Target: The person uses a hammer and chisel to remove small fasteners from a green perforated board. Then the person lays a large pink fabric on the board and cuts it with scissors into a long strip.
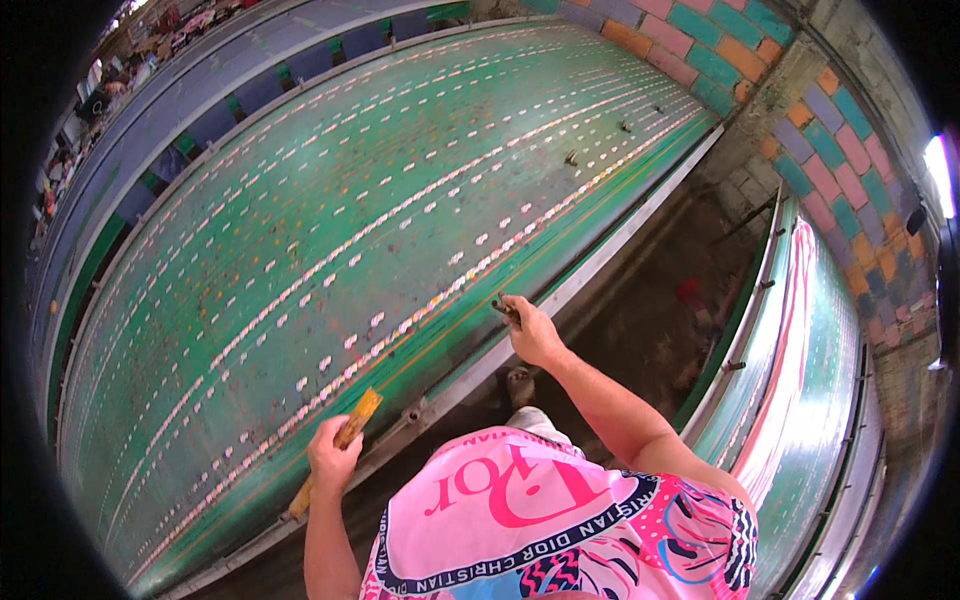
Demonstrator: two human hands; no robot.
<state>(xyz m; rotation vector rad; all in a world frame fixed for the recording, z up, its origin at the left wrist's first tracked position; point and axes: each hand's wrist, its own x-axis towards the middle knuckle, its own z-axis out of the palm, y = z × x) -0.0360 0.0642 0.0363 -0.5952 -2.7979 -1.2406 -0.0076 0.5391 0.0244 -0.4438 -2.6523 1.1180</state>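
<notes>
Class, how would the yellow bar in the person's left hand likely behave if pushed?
The yellow bar juts out straight beyond the left hand, so it is probably stiff. Its end looks squared, so it would likely slide rather than roll.

table (330, 230) reads green, mottled grey, with rows of white dashes; rail (600, 250) pale grey. bar (364, 411) shows worn yellow. shirt (480, 545) pink, multicoloured print at sleeve. wall (700, 27) bricks: teal, pink, orange, mauve. cloth (797, 290) pink and white.
</notes>
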